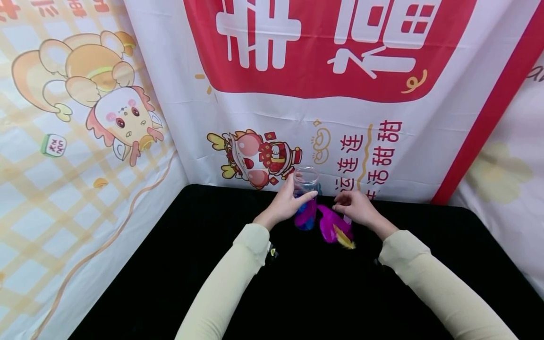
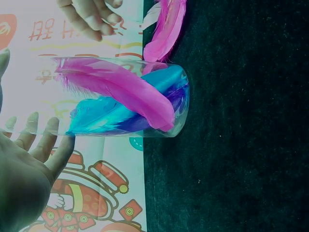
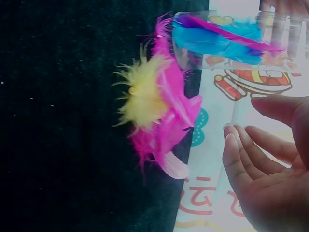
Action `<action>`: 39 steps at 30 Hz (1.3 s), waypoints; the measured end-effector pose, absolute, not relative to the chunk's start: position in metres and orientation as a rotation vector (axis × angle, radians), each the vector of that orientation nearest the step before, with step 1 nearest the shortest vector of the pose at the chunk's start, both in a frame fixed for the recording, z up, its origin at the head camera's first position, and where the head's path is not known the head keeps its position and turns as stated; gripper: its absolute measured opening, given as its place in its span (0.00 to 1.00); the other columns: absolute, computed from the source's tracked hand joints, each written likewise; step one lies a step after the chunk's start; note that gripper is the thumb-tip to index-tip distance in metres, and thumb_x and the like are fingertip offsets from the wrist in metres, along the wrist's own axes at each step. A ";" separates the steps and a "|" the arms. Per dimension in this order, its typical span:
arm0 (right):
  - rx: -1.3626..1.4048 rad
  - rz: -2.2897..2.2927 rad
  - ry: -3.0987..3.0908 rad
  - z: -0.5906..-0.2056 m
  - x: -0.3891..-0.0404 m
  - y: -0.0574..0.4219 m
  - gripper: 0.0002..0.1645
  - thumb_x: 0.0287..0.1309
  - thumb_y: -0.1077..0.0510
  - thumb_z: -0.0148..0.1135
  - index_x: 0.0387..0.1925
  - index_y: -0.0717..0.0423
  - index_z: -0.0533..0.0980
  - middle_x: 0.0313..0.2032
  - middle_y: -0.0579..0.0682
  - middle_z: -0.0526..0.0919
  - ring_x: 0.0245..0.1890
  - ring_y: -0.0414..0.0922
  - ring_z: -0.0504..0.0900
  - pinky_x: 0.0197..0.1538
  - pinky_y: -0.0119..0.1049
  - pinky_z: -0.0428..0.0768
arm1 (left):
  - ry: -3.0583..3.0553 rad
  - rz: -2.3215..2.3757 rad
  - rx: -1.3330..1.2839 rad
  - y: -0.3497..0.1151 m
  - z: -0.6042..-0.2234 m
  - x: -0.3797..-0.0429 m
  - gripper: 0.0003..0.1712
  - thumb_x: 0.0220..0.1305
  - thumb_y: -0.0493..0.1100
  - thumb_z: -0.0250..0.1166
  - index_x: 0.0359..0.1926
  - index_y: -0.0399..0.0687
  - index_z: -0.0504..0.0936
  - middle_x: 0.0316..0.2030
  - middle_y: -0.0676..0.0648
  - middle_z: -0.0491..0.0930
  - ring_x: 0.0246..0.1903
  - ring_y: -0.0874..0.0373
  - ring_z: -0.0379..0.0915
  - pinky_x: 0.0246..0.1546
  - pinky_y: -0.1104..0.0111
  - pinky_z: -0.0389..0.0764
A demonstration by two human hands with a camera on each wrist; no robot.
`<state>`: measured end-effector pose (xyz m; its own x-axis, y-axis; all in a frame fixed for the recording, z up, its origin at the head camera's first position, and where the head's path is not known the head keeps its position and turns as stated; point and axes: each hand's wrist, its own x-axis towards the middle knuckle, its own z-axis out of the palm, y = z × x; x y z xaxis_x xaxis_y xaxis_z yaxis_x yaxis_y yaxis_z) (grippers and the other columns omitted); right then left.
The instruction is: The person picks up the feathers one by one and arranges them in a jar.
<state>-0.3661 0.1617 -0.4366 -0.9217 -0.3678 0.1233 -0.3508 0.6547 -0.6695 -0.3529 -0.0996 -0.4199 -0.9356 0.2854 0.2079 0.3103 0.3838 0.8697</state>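
Left hand's wrapped round the upright clear jar; right hand's loosely parted, nothing in it. Magenta feathers lie on the worktop beside the jar, slanting nearside-right, just left of the right hand, the closer one.

Left hand covering part of the jar in the head view, the 2 sleeves running out at the bottom! Left wrist view now: the top edge slices the right hand and a pink feather!
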 end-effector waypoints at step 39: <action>-0.309 -1.296 2.547 -0.461 -0.364 0.157 0.15 0.66 0.63 0.63 0.47 0.74 0.81 0.38 0.64 0.88 0.35 0.49 0.88 0.38 0.40 0.87 | -2.587 -1.648 -0.561 -0.098 -0.421 -0.353 0.42 0.70 0.60 0.65 0.74 0.52 0.56 0.66 0.42 0.68 0.64 0.49 0.70 0.67 0.54 0.71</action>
